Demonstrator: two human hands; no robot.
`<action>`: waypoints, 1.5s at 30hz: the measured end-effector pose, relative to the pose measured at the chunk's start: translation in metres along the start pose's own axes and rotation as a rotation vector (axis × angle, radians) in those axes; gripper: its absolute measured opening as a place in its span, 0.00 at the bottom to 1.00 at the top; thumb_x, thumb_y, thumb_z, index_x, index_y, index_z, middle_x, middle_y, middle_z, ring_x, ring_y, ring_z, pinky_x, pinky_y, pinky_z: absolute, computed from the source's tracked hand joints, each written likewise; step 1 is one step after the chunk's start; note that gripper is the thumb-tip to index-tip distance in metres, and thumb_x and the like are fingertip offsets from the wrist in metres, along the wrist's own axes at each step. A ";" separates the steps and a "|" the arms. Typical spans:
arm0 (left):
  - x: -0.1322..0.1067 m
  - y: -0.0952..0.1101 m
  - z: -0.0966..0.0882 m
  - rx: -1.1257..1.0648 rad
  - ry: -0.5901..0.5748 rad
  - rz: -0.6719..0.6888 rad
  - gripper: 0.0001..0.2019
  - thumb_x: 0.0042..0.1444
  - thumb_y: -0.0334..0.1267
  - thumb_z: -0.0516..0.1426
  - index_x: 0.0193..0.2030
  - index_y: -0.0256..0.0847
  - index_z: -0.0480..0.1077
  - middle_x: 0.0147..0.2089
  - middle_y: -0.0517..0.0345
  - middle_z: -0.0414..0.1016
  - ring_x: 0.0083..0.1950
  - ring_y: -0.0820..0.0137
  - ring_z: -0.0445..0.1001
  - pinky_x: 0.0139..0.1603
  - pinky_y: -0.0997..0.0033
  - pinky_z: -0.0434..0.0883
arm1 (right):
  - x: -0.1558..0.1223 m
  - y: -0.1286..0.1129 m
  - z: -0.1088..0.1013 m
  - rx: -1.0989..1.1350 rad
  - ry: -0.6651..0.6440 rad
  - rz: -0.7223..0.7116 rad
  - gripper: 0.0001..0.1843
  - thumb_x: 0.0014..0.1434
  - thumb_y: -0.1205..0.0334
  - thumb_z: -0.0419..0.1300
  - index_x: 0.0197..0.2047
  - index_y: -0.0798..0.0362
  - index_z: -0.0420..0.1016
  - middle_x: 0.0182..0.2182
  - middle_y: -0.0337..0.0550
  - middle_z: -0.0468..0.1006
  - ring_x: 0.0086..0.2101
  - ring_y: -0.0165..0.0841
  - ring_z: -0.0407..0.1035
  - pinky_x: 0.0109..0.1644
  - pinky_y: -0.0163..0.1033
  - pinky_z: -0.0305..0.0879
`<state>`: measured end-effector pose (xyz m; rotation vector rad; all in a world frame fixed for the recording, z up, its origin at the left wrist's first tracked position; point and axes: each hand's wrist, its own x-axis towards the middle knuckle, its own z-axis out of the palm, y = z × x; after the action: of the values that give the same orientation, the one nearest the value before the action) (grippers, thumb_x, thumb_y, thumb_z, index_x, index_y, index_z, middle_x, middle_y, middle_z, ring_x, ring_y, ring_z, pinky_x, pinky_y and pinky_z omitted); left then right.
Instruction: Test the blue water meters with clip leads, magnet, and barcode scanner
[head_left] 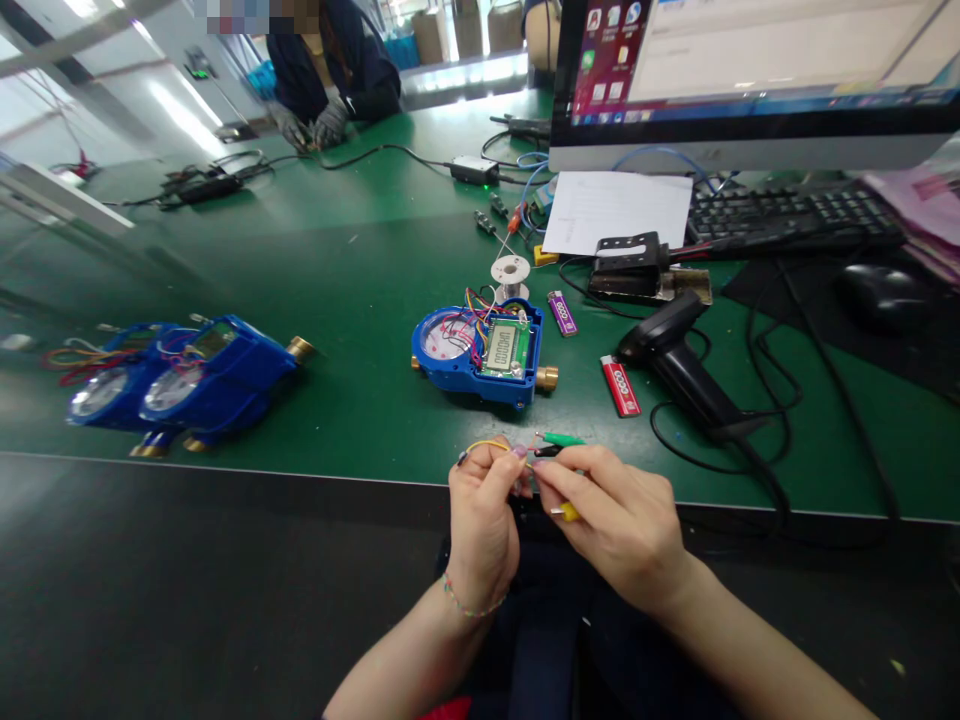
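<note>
Both hands met at the table's near edge. The left hand had its fingers pinched on a thin yellow wire. The right hand pinched a black clip, a green clip lying just beyond its fingers. An opened blue meter lay farther beyond the fingers, a red lighter to its right.

Head-worn camera looks forward and down, close over the hands

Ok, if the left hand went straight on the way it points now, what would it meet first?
Probably the open blue meter, lying on the green table just beyond the left hand and the thin wires it pinches; depth is hard to judge.
</note>
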<state>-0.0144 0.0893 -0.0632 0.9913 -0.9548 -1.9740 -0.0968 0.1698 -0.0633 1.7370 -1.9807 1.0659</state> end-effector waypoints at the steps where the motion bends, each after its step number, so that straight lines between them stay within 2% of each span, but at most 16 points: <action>1: 0.000 0.000 0.000 0.002 0.003 -0.002 0.12 0.41 0.33 0.60 0.15 0.38 0.61 0.16 0.68 0.61 0.20 0.80 0.56 0.22 0.80 0.58 | 0.000 0.000 0.000 -0.007 0.003 0.002 0.09 0.52 0.69 0.60 0.39 0.56 0.73 0.31 0.41 0.75 0.28 0.26 0.68 0.29 0.33 0.60; 7: -0.001 -0.001 -0.001 0.012 0.001 -0.012 0.12 0.41 0.33 0.60 0.15 0.38 0.61 0.16 0.67 0.61 0.20 0.80 0.57 0.23 0.79 0.58 | -0.002 -0.002 0.002 -0.056 0.038 0.076 0.06 0.50 0.69 0.61 0.34 0.55 0.73 0.29 0.38 0.75 0.26 0.25 0.68 0.30 0.32 0.59; 12: 0.001 0.001 -0.003 0.021 0.050 0.033 0.13 0.42 0.33 0.59 0.14 0.38 0.58 0.16 0.67 0.58 0.20 0.79 0.55 0.22 0.77 0.56 | 0.000 0.000 -0.006 -0.079 0.062 0.138 0.05 0.47 0.72 0.60 0.30 0.55 0.72 0.27 0.39 0.74 0.27 0.24 0.68 0.31 0.30 0.60; 18: -0.002 0.003 0.001 -0.024 0.023 0.002 0.13 0.40 0.33 0.60 0.14 0.38 0.59 0.15 0.68 0.59 0.19 0.80 0.55 0.22 0.79 0.56 | 0.001 -0.004 -0.004 -0.059 0.031 0.041 0.09 0.51 0.66 0.62 0.38 0.56 0.73 0.30 0.40 0.76 0.28 0.25 0.69 0.30 0.31 0.61; 23: 0.002 0.001 0.001 0.000 0.011 -0.046 0.12 0.39 0.32 0.60 0.13 0.38 0.60 0.16 0.67 0.59 0.19 0.80 0.55 0.22 0.78 0.56 | 0.000 -0.003 -0.002 0.012 -0.020 -0.008 0.09 0.53 0.70 0.59 0.40 0.58 0.73 0.32 0.43 0.76 0.30 0.27 0.69 0.31 0.31 0.63; 26: 0.000 0.000 -0.004 0.115 -0.082 -0.084 0.16 0.47 0.38 0.58 0.13 0.38 0.61 0.15 0.64 0.61 0.20 0.78 0.57 0.24 0.75 0.57 | 0.002 -0.001 -0.003 0.096 -0.049 0.038 0.08 0.55 0.71 0.56 0.38 0.59 0.73 0.31 0.45 0.74 0.30 0.27 0.69 0.31 0.31 0.64; 28: -0.010 0.005 -0.008 0.275 -0.248 -0.086 0.23 0.56 0.46 0.49 0.12 0.39 0.61 0.15 0.62 0.60 0.20 0.76 0.57 0.25 0.72 0.57 | 0.003 0.002 -0.003 0.187 -0.068 0.131 0.07 0.55 0.71 0.55 0.36 0.58 0.73 0.30 0.44 0.73 0.30 0.26 0.68 0.32 0.30 0.65; 30: -0.025 0.016 -0.012 0.500 -0.456 0.085 0.28 0.61 0.48 0.41 0.14 0.39 0.63 0.15 0.60 0.59 0.20 0.76 0.59 0.25 0.71 0.57 | 0.005 0.005 -0.004 0.282 -0.078 0.231 0.07 0.56 0.71 0.54 0.34 0.57 0.73 0.29 0.43 0.71 0.30 0.26 0.67 0.32 0.30 0.65; 32: -0.037 0.029 -0.015 0.751 -0.589 0.539 0.20 0.60 0.46 0.47 0.22 0.39 0.67 0.19 0.60 0.63 0.23 0.75 0.63 0.26 0.72 0.61 | 0.006 0.008 -0.006 0.360 -0.090 0.302 0.06 0.55 0.71 0.54 0.32 0.56 0.73 0.28 0.41 0.70 0.30 0.25 0.66 0.33 0.30 0.64; 33: -0.040 0.034 -0.016 0.875 -0.583 0.793 0.11 0.56 0.41 0.53 0.28 0.39 0.69 0.23 0.59 0.66 0.26 0.74 0.66 0.30 0.72 0.65 | 0.007 0.009 -0.008 0.399 -0.107 0.323 0.06 0.55 0.71 0.54 0.32 0.56 0.72 0.28 0.41 0.70 0.30 0.25 0.66 0.33 0.30 0.64; 34: -0.039 0.038 -0.017 1.005 -0.519 1.010 0.04 0.52 0.36 0.57 0.35 0.40 0.69 0.28 0.57 0.70 0.32 0.72 0.69 0.38 0.70 0.68 | 0.008 0.010 -0.010 0.442 -0.128 0.338 0.06 0.55 0.71 0.54 0.32 0.56 0.72 0.28 0.41 0.70 0.30 0.25 0.65 0.33 0.30 0.63; 35: -0.037 0.039 -0.018 1.140 -0.434 1.142 0.11 0.49 0.31 0.60 0.40 0.41 0.69 0.36 0.53 0.71 0.41 0.68 0.70 0.48 0.64 0.67 | 0.008 0.011 -0.012 0.485 -0.150 0.350 0.06 0.55 0.71 0.54 0.31 0.56 0.72 0.28 0.40 0.70 0.30 0.25 0.65 0.32 0.30 0.63; 37: -0.026 0.038 -0.019 1.372 -0.353 1.196 0.17 0.47 0.28 0.61 0.45 0.45 0.67 0.46 0.51 0.71 0.53 0.63 0.66 0.61 0.51 0.55 | 0.009 0.011 -0.016 0.558 -0.191 0.376 0.07 0.56 0.70 0.54 0.29 0.56 0.71 0.27 0.40 0.69 0.29 0.25 0.64 0.31 0.31 0.61; 39: -0.015 0.033 -0.021 1.463 -0.408 1.111 0.13 0.50 0.28 0.58 0.43 0.45 0.68 0.44 0.55 0.73 0.51 0.66 0.69 0.63 0.49 0.48 | 0.010 0.011 -0.020 0.609 -0.232 0.406 0.07 0.56 0.69 0.54 0.28 0.56 0.71 0.26 0.39 0.68 0.29 0.25 0.64 0.31 0.31 0.60; 42: -0.008 0.026 -0.023 1.355 -0.489 1.047 0.10 0.52 0.25 0.56 0.39 0.42 0.68 0.35 0.63 0.75 0.37 0.76 0.72 0.59 0.60 0.56 | 0.010 0.012 -0.023 0.693 -0.293 0.456 0.08 0.57 0.66 0.54 0.27 0.56 0.71 0.25 0.38 0.68 0.28 0.24 0.63 0.30 0.31 0.58; 45: -0.011 0.024 -0.022 1.218 -0.475 0.924 0.07 0.52 0.26 0.56 0.36 0.40 0.68 0.32 0.61 0.72 0.34 0.77 0.69 0.42 0.76 0.66 | 0.010 0.016 -0.023 0.776 -0.341 0.525 0.10 0.57 0.64 0.54 0.27 0.56 0.71 0.25 0.38 0.68 0.28 0.25 0.63 0.30 0.31 0.58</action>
<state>0.0155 0.0805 -0.0490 0.3955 -2.4464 -0.7081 -0.1196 0.1785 -0.0466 1.8612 -2.5313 2.0482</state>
